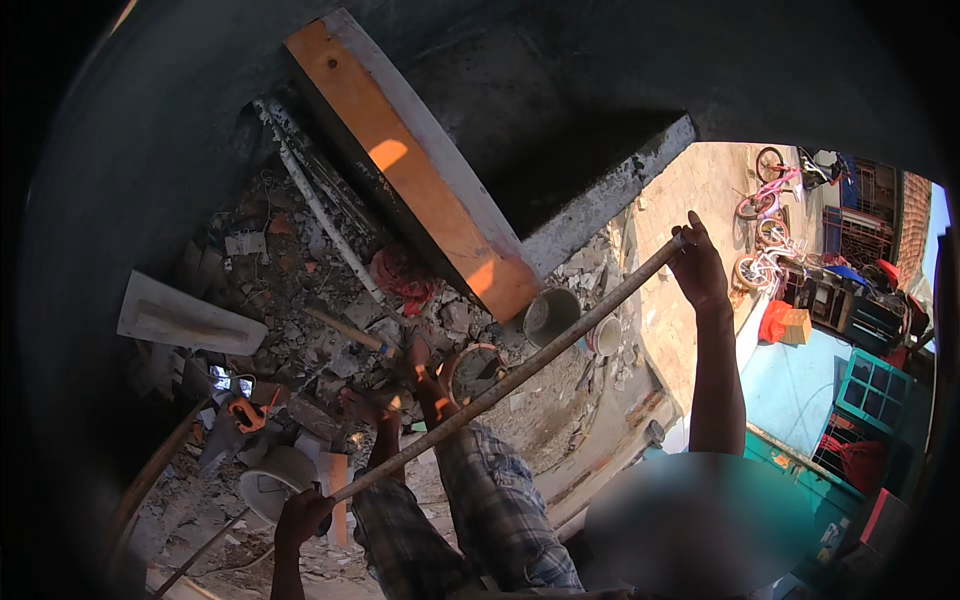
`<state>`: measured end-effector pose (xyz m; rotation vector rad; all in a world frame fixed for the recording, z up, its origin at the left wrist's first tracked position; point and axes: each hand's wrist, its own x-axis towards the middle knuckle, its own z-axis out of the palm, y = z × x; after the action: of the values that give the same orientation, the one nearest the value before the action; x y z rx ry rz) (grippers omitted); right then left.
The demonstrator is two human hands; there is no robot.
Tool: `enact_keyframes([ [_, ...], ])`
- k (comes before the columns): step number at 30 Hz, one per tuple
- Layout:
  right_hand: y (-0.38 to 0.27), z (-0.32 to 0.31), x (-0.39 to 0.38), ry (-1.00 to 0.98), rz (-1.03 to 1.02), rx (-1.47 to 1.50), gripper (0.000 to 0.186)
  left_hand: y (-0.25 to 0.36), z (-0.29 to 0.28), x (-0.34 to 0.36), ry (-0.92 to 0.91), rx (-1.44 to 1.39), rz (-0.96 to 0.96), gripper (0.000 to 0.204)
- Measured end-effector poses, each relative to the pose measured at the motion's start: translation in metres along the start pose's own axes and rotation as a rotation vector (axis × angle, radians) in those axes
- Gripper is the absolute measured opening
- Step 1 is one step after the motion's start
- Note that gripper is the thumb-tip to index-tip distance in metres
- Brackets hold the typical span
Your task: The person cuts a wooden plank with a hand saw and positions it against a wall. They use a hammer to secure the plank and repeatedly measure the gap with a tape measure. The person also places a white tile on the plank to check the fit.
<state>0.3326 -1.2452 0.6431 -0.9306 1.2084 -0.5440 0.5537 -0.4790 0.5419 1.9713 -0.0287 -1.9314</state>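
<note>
A long, straight grey-brown pole [520, 375] runs slantwise in front of me, rising from lower left to upper right. My left hand [302, 517] is closed round its lower part. At the upper end my right hand [697, 265] grips the pole near its tip, with one finger sticking up beyond it. Below the pole are my bare feet [418, 355] and legs in checked cloth [500, 500]. A pale bucket [262, 490] is beside my left hand. The pole passes in front of a grey bucket [550, 315] and a smaller white bucket [606, 336].
Broken rubble [300, 335] covers the floor. An orange-faced slab [410, 160] juts out ahead, joined to a concrete ledge [610, 195]. To the left lie a pale board [190, 315] and a saw with an orange handle [248, 413]. Children's bicycles [770, 215] stand outside at right.
</note>
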Motion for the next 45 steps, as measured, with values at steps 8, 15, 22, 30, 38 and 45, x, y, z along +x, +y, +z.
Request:
enact_keyframes([
  [8,0.061,0.058,-0.002,0.001,0.084,-0.32,0.044,0.249,0.052,0.011,0.282,0.271,0.28,0.038],
  [15,0.069,0.044,0.071,0.089,0.026,-0.287,0.028,0.335,0.07,0.049,0.282,0.38,0.321,0.041],
  [22,0.056,0.057,0.089,0.116,0.001,-0.222,0.028,0.337,0.051,0.042,0.24,0.405,0.229,0.039],
  [30,0.049,0.076,0.11,0.035,0.046,-0.309,0.027,0.252,-0.002,0.033,0.229,0.259,0.123,0.039],
  [38,0.045,0.107,0.116,0.018,0.056,-0.294,0.027,0.29,-0.014,0.028,0.304,0.276,0.138,0.039],
  [45,0.041,0.178,0.105,-0.164,0.031,-0.267,0.019,0.288,-0.077,0.025,0.465,0.293,0.193,0.035],
])
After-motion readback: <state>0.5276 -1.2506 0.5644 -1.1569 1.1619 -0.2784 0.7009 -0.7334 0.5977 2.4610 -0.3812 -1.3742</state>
